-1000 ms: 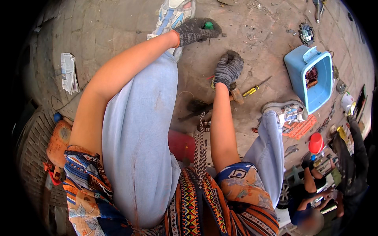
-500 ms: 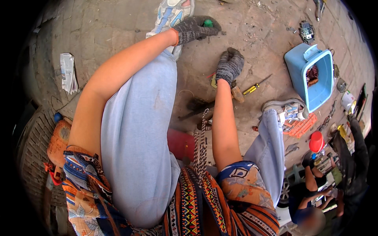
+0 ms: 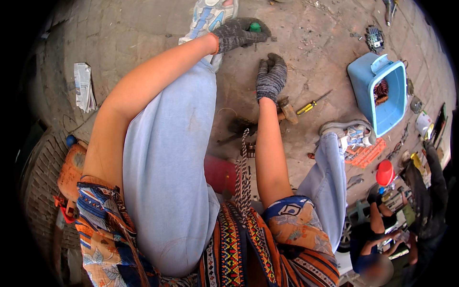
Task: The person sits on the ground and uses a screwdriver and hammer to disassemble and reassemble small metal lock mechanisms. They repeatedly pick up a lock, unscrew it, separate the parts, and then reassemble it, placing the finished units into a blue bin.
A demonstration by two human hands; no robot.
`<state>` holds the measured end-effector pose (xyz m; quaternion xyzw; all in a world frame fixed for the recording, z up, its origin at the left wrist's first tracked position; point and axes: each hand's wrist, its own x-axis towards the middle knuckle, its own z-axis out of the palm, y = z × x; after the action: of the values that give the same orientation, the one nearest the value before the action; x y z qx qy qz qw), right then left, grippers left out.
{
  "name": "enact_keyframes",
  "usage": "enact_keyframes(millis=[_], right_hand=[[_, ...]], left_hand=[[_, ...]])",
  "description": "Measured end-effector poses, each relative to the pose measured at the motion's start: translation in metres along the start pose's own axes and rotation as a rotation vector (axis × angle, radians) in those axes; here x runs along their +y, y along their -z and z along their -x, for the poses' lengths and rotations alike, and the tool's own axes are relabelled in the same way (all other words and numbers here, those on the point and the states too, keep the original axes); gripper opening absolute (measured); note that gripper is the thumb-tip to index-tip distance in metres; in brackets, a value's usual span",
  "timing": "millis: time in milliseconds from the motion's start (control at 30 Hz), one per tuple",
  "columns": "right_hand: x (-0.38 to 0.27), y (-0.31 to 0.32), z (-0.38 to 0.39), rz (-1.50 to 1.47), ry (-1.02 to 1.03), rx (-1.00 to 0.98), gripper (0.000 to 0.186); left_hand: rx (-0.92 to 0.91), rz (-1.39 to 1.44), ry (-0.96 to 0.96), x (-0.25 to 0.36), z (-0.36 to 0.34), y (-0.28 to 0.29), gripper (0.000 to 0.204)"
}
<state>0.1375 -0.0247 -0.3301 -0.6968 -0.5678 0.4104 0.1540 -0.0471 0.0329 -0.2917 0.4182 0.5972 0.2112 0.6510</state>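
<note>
Both my hands wear grey knitted gloves. My left hand, beside my left shoe, is closed around a small green object whose kind I cannot make out. My right hand is a little above the ground, nearer to me and to the right. Its fingers are bent together, and anything inside them is hidden. By its wrist lies a brown block-like tool head, and a yellow-and-black screwdriver is to the right of that. My right forearm partly covers a dark, blurry object on the ground.
A light blue plastic bin with coiled copper-coloured wire lies on its side at the right. Beyond my right shoe are an orange grid piece and a red container. Another person is at lower right. Folded newspaper lies left.
My right hand has moved slightly left and away from me, turning its fingers upward in the picture. The left hand keeps its grip on the green object, almost in place.
</note>
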Motion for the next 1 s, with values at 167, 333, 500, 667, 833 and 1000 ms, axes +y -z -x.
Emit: enact_keyframes(millis=[167,333,500,667,833,1000], right_hand=[[0.028,-0.01,0.0,-0.063,0.097,0.202,0.022],[0.029,-0.013,0.01,-0.155,0.047,0.15,0.023],[0.01,-0.007,0.011,-0.138,-0.004,0.048,0.024],[0.013,-0.011,0.002,-0.101,0.002,0.023,0.021],[0.012,-0.012,-0.001,0.049,0.056,0.062,0.02],[0.013,-0.015,-0.002,-0.039,-0.028,0.04,0.019]], left_hand=[[-0.05,-0.005,0.0,0.0,0.001,0.002,0.025],[-0.09,0.113,-0.019,0.006,0.003,-0.002,0.023],[-0.137,0.14,-0.037,-0.003,0.0,-0.006,0.023],[-0.124,0.038,-0.011,0.002,-0.001,-0.01,0.024],[-0.096,0.042,-0.037,0.005,0.002,-0.005,0.025],[-0.101,0.064,-0.054,0.002,0.001,-0.004,0.025]])
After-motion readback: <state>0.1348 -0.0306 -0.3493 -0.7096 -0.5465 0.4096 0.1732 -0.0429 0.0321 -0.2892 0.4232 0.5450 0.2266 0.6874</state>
